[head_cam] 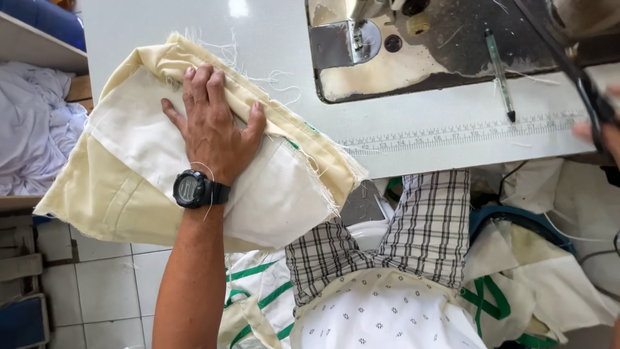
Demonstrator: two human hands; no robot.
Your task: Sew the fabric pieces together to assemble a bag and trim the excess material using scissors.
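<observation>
- Left hand (213,126): centre-left of frame, palm down, fingers spread flat on a folded stack of cream fabric (135,174). Pressing, not pinching; nothing enclosed in the hand.
- Wrist carries a black digital watch (194,189), matte strap, with a loose thread looped near it.
- Fabric: woven, cream-yellow outer panels with paler off-white patches. Edges raw and frayed, loose threads at the upper and right borders. The stack overhangs the left edge of the white table (413,139), smooth and glossy.
- Right hand (604,132): far right edge, blurred, mostly cut off. It appears wrapped around dark scissors (568,64); exact grip unclear.
- Sewing machine bed (439,58): upper centre, worn, stained metal; a shiny steel plate sits under the presser foot.
- A slim pen (500,74) lies on the bed; a printed ruler strip (465,134) runs along the table edge.
- Bottom centre: checked cloth (426,226), soft folds.
</observation>
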